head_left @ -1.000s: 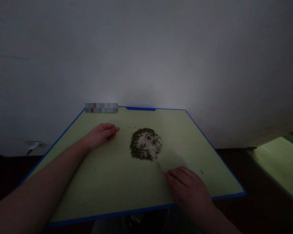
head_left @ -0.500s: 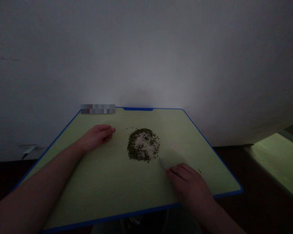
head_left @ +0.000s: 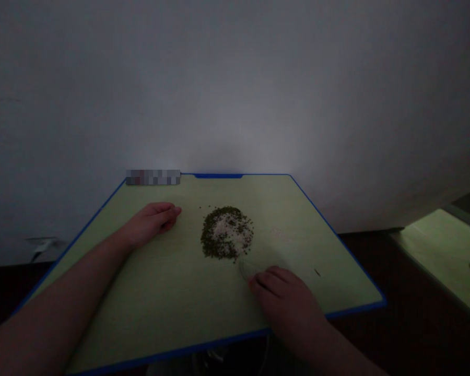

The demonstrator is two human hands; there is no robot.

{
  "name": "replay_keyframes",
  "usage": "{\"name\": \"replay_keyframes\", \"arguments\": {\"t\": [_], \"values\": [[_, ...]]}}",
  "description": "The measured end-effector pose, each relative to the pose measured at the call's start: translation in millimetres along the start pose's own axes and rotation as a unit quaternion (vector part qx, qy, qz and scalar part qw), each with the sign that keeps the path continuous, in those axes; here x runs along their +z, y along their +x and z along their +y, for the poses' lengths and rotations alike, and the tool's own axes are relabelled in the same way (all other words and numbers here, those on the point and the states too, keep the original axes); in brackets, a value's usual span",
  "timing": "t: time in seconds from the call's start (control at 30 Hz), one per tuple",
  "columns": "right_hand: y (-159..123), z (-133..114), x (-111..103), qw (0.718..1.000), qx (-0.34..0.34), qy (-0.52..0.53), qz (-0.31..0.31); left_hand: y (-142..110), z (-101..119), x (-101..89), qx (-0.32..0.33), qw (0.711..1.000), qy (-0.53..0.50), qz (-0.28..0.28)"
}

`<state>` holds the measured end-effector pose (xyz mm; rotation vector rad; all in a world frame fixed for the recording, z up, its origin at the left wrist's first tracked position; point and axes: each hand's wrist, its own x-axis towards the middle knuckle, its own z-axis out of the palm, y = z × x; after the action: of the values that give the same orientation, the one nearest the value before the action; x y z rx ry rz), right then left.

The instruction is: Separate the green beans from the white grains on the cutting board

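1. Two bare hands rest on a pale green cutting board with a blue rim (head_left: 180, 313). The right hand (head_left: 284, 300) is curled closed around the near end of a pale translucent flat scraper (head_left: 247, 269), though dim light leaves its exact kind and material uncertain.
2. The left hand (head_left: 151, 224) lies relaxed and empty on the board, its fingers loosely curled and holding nothing.
3. Between the hands, nearer the right one, sits a round mound of dark green mung beans and white grains (head_left: 226, 232). The white grains gather at its centre, the green ones form a ring around them, and a few strays lie beyond its far edge. The scraper's tip points at the mound from just beside it.
4. The grains look light, hard and loose, so they would probably roll and scatter easily. They seem too small to pinch singly and better moved with a low push from the mound's edge. The scraper looks thin and light, and its near end seems the natural place to hold it.
5. Farther right on the board lie a faint patch of white specks (head_left: 278, 233) and a lone dark seed (head_left: 317, 272).
6. Past the board rises a plain white wall (head_left: 235, 94), and a second pale green board (head_left: 434, 256) shows at the right edge of the view.
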<state>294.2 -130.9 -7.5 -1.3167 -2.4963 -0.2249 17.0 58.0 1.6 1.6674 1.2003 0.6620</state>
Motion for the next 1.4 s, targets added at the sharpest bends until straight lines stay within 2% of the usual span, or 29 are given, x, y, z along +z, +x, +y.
{"name": "replay_keyframes", "arguments": {"t": [0.17, 0.27, 0.53, 0.63, 0.9, 1.0, 1.2, 1.4], "values": [[-10.1, 20.4, -4.8, 0.998, 0.051, -0.02, 0.016, -0.3, 1.0, 0.1, 0.001, 1.0, 0.004, 0.002], [-14.3, 23.7, -7.2, 0.997, 0.066, -0.031, 0.03, 0.9, -1.6, -0.3, 0.001, 1.0, 0.0, -0.004], [3.9, -0.8, 0.0, 1.0, 0.015, 0.006, -0.025, 2.7, -5.6, -1.1, 0.005, 1.0, -0.002, 0.001], [2.8, 4.0, 1.7, 0.999, 0.029, -0.007, -0.029, 3.8, -7.9, -1.9, 0.003, 1.0, -0.009, 0.001], [-17.0, 36.7, -3.3, 0.995, 0.084, -0.043, 0.021, 5.7, -13.8, -3.1, 0.011, 1.0, -0.006, -0.005], [-15.7, 32.6, -5.0, 0.996, 0.072, -0.031, 0.029, 5.6, -13.2, -3.0, 0.01, 1.0, -0.001, -0.004], [-4.9, 14.6, -2.0, 1.0, 0.001, -0.005, 0.012, 3.4, -6.6, -1.4, 0.007, 1.0, -0.001, -0.007], [-4.2, 28.8, 0.5, 0.999, 0.041, -0.027, -0.007, 2.6, -5.6, -0.7, 0.001, 1.0, -0.001, 0.001]]}}
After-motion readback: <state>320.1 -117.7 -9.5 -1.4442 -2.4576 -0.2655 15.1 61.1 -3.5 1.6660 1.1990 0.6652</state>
